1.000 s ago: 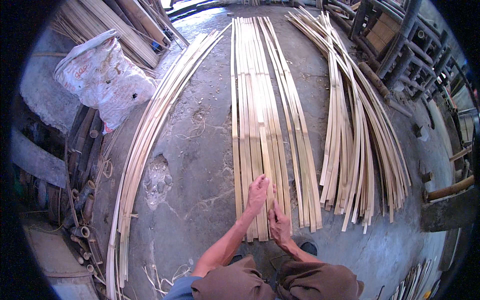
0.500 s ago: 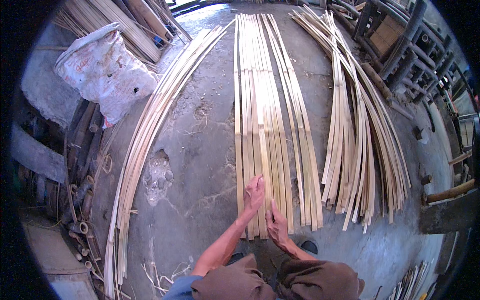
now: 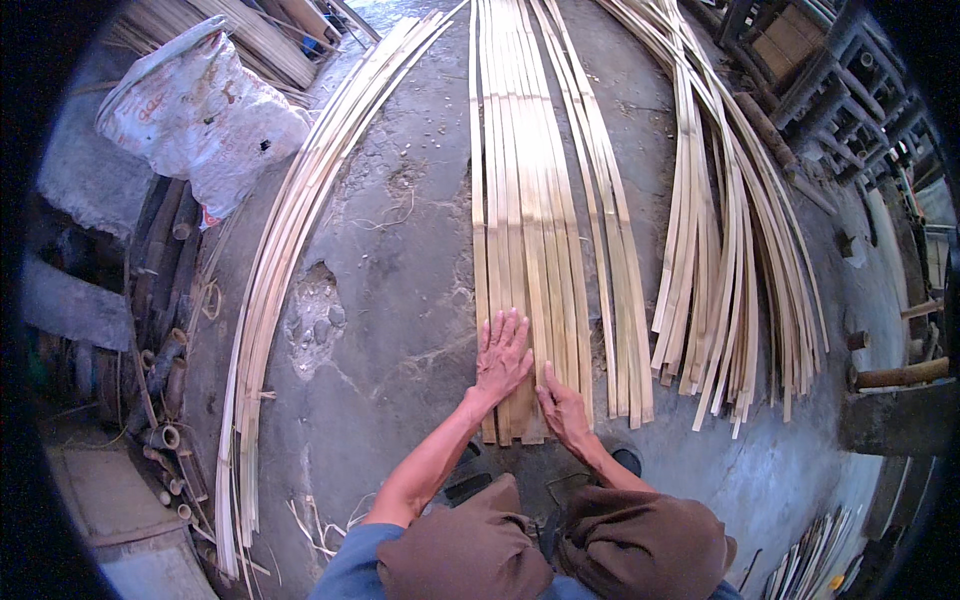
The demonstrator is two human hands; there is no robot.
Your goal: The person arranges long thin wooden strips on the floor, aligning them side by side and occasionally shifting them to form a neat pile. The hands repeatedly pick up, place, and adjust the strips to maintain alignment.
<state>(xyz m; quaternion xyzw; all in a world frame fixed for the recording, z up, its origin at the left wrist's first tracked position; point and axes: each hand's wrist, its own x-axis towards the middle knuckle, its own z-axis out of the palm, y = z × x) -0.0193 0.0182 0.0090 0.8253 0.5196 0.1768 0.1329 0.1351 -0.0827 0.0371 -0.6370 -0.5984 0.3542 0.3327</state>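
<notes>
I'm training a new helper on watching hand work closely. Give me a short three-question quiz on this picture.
1. True or false: both hands rest on the middle bundle of flat bamboo strips.
2. Which lies at the far left of the floor?
A. a white sack
B. a blue bucket
C. a red crate
3. Fill in: the left hand lies flat with its fingers ____.

Key
1. True: the left hand and the right hand both press on the near ends of the strips.
2. A: the white sack.
3. Spread.
</notes>
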